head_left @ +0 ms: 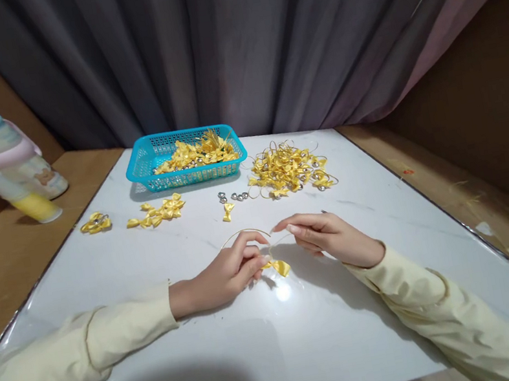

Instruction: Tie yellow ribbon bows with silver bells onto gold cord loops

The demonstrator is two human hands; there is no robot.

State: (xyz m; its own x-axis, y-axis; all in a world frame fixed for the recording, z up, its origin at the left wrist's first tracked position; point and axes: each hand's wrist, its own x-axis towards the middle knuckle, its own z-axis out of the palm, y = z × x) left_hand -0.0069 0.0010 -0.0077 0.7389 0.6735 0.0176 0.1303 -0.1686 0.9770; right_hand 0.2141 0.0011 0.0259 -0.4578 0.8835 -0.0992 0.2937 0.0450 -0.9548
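**A:** What do the hands hold?

**B:** The left hand [230,273] pinches a yellow bow [278,267]. A gold cord [242,233] arcs just above that grip. The right hand [326,237], just beside it, nips the cord's end.

**A:** How is this best done?

**B:** Probably with the bow pinned flat, the cord taut and the pulls small.

**A:** And past the grip?

**B:** One loose bow [227,211], about four bells [236,196], two heaps [157,211] to the left, one corded heap [288,171] to the right, and one basket [184,157] farthest.

Yellow bow [280,268] partly under fingers [253,261] (left)
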